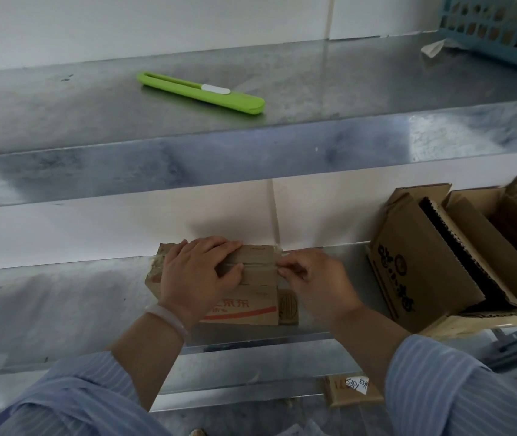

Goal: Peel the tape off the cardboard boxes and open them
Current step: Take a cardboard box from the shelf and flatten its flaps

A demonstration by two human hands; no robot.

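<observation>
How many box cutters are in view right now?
1. The green cutter lies on the upper shelf, left of the blue basket. Another might be hidden inside that basket or out of frame.

The upper metal shelf (pixel 313 89) carries a green cutter (pixel 200 92), a pale scrap (pixel 436 47) and a blue basket (pixel 496 29); the lower metal shelf (pixel 62 297) carries a small cardboard box (pixel 250 306), with opened cardboard boxes (pixel 424 272) at the right

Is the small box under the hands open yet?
Shut: the small box has its top closed flat, tape running along the seam.
</observation>
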